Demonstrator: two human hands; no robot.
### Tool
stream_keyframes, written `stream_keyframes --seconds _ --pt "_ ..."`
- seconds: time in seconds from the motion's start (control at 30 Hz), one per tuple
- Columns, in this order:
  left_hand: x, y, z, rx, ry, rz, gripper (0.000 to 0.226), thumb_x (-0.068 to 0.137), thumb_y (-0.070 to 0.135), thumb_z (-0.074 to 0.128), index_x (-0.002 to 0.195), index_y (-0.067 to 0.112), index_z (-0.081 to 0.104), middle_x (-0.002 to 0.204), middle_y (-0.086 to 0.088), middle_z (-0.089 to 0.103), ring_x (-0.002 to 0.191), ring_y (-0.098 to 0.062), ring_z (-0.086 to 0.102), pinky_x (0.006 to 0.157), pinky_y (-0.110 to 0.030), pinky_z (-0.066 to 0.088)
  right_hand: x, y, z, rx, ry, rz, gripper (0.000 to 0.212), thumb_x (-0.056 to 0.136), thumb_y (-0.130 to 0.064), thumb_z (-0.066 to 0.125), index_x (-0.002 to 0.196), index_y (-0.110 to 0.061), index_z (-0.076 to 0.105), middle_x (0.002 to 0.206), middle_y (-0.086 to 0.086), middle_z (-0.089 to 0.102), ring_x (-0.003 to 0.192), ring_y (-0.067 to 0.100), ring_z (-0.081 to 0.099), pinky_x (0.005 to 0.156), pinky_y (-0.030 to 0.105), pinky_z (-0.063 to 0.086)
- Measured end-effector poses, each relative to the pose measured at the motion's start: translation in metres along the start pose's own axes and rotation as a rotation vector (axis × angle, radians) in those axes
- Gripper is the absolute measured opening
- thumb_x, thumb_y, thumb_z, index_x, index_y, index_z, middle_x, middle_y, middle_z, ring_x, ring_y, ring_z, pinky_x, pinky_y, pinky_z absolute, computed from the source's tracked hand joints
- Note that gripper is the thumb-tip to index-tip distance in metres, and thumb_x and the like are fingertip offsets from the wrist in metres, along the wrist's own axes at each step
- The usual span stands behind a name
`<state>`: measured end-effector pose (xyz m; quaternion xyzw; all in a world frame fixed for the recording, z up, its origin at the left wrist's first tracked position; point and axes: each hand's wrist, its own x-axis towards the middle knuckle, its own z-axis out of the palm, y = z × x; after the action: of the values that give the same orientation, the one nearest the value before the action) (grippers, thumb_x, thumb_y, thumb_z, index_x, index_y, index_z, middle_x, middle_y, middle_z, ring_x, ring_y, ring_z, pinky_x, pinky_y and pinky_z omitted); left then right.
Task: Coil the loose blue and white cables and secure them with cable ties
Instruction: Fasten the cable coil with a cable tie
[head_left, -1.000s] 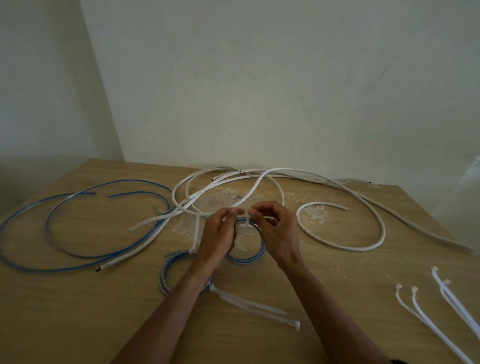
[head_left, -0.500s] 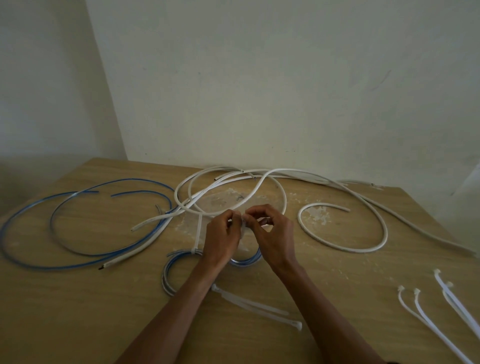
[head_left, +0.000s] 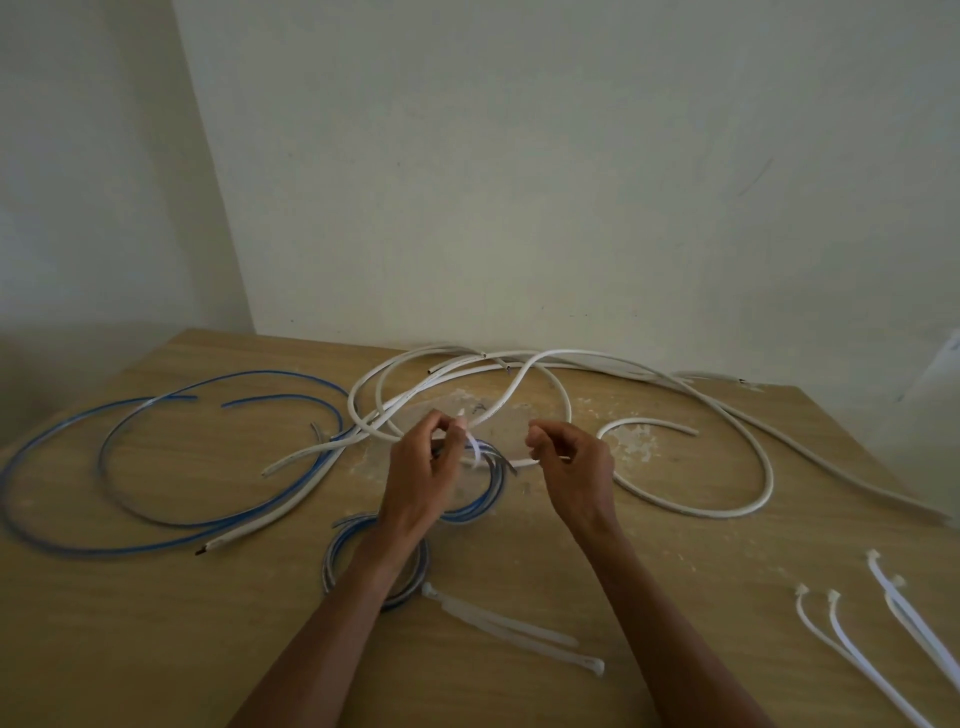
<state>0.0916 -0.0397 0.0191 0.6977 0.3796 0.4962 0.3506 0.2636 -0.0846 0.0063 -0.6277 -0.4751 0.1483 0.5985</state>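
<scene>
On the light wooden tabletop (head_left: 156, 649), set into a corner of pale plaster walls (head_left: 519, 182), all the work lies in front of you.

Far middle and right: the loose white round cables (head_left: 717, 515) sprawl in wide, overlapping loops, one run reaching the right edge.

Left: the loose thin blue cables (head_left: 270, 372) lie in broad open rings, meeting the white ones near the centre.

Near right: spare white plastic cable ties (head_left: 909, 618), flat, roughly side by side.

Near middle: a small wound coil of blue cable (head_left: 332, 561), crossed by your left forearm. Just beside it lies a pair of translucent white ties (head_left: 514, 629).

Centre: a second small blue coil (head_left: 496, 486) sits at your left hand (head_left: 421, 483), just right of the palm. That hand's thumb and fingertips pinch a white plastic strap tie (head_left: 471, 441) standing at the coil's top.

Your right hand (head_left: 576, 467) is apart from the coil, to its right, with its fingers curled in and thumb against forefinger. A thin white strand runs from the coil toward it. Whether you grip that strand cannot be told.
</scene>
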Motion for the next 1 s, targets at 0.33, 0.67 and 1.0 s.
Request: stream_keyframes --seconds 0.33,0.67,1.0 --pt "-0.001 0.001 -0.002 -0.133 0.037 -0.127 0.039 0.106 0.037 0.046 0.076 0.012 0.053 0.051 0.006 0.038 0.045 -0.009 0.035 0.048 -0.024 0.032 -0.014 0.000 0.006 0.053 -0.276 0.079 0.055 0.106 -0.048 0.037 0.093 -0.013 0.077 0.080 0.005 0.073 0.065 0.008 0.063 0.057 0.022 0.047" --pt "-0.015 0.023 0.009 -0.049 -0.353 -0.119 0.028 0.107 0.026 0.044 0.105 0.014 0.069 0.051 0.024 0.057 0.044 0.008 0.052 0.047 -0.008 0.035 -0.010 -0.015 0.002 0.160 -0.259 -0.077 0.014 0.095 -0.020 0.070 0.104 -0.013 0.079 0.095 -0.004 0.078 0.088 0.013 0.074 0.076 0.028 0.060" --pt "-0.013 0.016 0.012 -0.102 -0.370 -0.269 0.034 0.105 0.036 0.048 0.088 0.013 0.066 0.048 0.010 0.041 0.040 -0.008 0.034 0.047 -0.026 0.028 -0.007 -0.013 -0.002 0.014 -0.268 -0.106 0.009 0.095 -0.022 0.070 0.089 -0.021 0.077 0.079 -0.007 0.074 0.075 0.010 0.070 0.066 0.023 0.056"
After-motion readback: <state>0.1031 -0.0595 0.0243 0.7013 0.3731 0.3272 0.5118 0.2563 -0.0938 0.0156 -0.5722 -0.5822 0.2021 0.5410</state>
